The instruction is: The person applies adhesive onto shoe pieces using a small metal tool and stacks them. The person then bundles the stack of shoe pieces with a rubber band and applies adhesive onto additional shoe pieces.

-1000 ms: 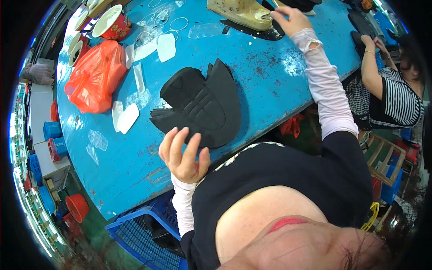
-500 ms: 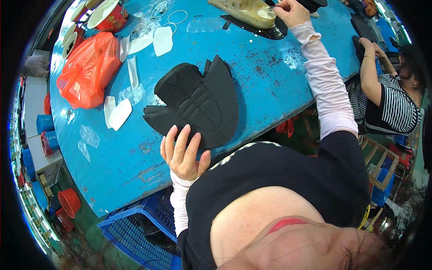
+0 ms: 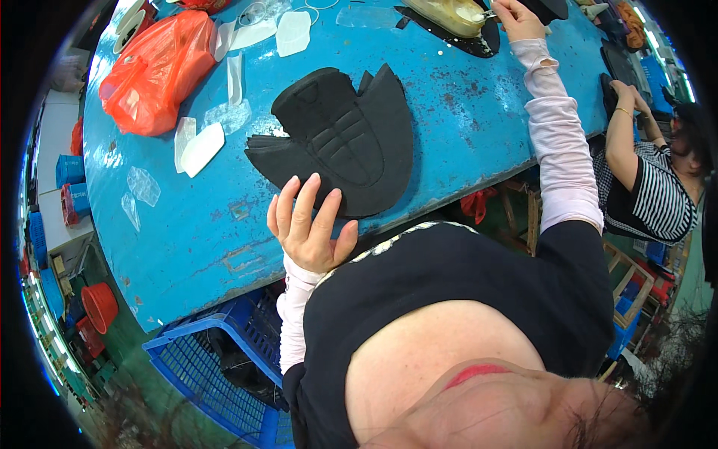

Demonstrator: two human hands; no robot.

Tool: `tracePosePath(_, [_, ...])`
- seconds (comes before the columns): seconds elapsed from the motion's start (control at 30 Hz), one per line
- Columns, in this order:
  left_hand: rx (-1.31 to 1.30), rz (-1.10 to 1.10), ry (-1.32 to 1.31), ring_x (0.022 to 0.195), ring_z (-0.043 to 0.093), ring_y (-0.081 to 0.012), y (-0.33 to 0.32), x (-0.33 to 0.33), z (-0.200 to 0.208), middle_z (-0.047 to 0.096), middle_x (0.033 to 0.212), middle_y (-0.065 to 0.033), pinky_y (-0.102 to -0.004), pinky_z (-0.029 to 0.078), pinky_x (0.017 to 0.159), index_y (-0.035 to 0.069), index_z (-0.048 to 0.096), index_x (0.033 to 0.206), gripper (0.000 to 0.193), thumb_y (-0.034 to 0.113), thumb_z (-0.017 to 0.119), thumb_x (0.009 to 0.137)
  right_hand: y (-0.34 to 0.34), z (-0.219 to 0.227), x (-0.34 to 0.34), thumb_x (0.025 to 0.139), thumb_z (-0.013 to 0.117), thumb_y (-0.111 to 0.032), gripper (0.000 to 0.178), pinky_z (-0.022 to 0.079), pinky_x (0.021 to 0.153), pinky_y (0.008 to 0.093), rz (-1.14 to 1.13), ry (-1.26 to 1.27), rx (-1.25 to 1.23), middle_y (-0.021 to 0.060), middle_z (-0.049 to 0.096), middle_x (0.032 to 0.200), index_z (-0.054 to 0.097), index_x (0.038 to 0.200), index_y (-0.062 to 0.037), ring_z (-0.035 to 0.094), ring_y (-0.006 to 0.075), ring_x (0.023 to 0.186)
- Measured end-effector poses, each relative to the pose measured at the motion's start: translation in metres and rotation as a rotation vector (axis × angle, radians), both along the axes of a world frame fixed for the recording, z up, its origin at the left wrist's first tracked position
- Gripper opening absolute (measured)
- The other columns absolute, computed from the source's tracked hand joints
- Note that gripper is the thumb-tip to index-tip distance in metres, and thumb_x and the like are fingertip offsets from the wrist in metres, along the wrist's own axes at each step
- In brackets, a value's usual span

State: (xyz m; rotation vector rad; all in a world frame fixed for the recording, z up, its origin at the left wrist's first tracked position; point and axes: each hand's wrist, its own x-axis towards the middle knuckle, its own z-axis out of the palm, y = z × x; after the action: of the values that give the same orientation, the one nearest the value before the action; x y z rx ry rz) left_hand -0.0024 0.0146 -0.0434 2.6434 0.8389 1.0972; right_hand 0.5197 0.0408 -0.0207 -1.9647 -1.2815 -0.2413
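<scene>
A stack of black padded pieces (image 3: 348, 146), cut like shoe uppers with stitched lines, lies on the blue table in front of me. My left hand (image 3: 310, 228) is at its near left edge, fingers spread and fingertips against the stack; it grips nothing. Farther off to the right, my right hand (image 3: 521, 21) pinches a thin shiny handle (image 3: 488, 14); the tool's working end is not clear. That handle reaches to the rim of a yellowish translucent tub (image 3: 456, 22) with a pale paste in it. Under the tub lies a black piece (image 3: 488, 43) with white spots.
An orange-red plastic bag (image 3: 157, 78) and white cut pieces (image 3: 203, 150) lie on the left of the blue table (image 3: 217, 254). A blue plastic crate (image 3: 209, 367) stands below the near edge. At the right, another person (image 3: 651, 165) handles something black.
The view has shifted, so the table things sit higher in the picture. My right hand has drawn slightly away from the tub, and more of the handle shows. My left hand stays by the stack.
</scene>
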Motion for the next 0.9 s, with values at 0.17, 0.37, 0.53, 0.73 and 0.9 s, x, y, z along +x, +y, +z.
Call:
tracePosePath(0.17, [0.009,-0.002,-0.023,0.130,0.055,-0.0350,0.003,0.000,-0.002,0.066,0.133,-0.0137,-0.0458,0.033,0.111,0.011,0.077,0.109,0.033,0.037,0.068,0.089,0.003,-0.039,0.050,0.094,0.073,-0.028,0.024,0.051,0.065,0.0251,0.009,0.469,-0.020,0.0026,0.074,0.087,0.073,0.104,-0.0058,0.067,0.0101,0.072])
tracePosePath(0.37, [0.012,-0.009,-0.030,0.129,0.055,-0.0356,0.005,0.003,0.000,0.065,0.133,-0.0149,-0.0459,0.034,0.110,0.011,0.077,0.109,0.032,0.034,0.070,0.088,-0.003,-0.042,0.066,0.093,0.078,-0.030,0.025,0.051,0.061,0.0181,0.095,1.043,-0.063,-0.0012,0.075,0.093,0.073,0.110,-0.0118,0.067,0.0044,0.073])
tracePosePath(0.53, [0.000,0.001,-0.040,0.129,0.055,-0.0352,0.005,0.002,-0.001,0.066,0.132,-0.0147,-0.0460,0.034,0.110,0.012,0.077,0.109,0.031,0.033,0.070,0.088,-0.007,-0.039,0.055,0.093,0.078,-0.029,0.027,0.051,0.062,0.0186,0.050,1.063,-0.024,-0.0013,0.074,0.094,0.072,0.114,-0.0117,0.067,0.0047,0.075])
tracePosePath(0.73, [0.005,0.017,-0.014,0.128,0.056,-0.0340,0.002,0.002,-0.001,0.067,0.131,-0.0131,-0.0460,0.033,0.111,0.012,0.077,0.109,0.030,0.033,0.070,0.088,-0.003,-0.032,0.031,0.095,0.072,-0.013,0.012,0.048,0.062,0.0233,0.051,1.035,0.100,0.0028,0.072,0.085,0.071,0.105,-0.0057,0.064,0.0115,0.068])
tracePosePath(0.9, [0.006,0.017,0.006,0.128,0.056,-0.0324,0.000,-0.001,0.000,0.067,0.130,-0.0114,-0.0454,0.032,0.113,0.012,0.076,0.110,0.030,0.031,0.071,0.088,0.000,-0.052,0.042,0.093,0.071,-0.004,0.022,0.050,0.067,0.0231,0.246,0.873,0.181,0.0006,0.069,0.089,0.069,0.116,-0.0061,0.062,0.0092,0.074])
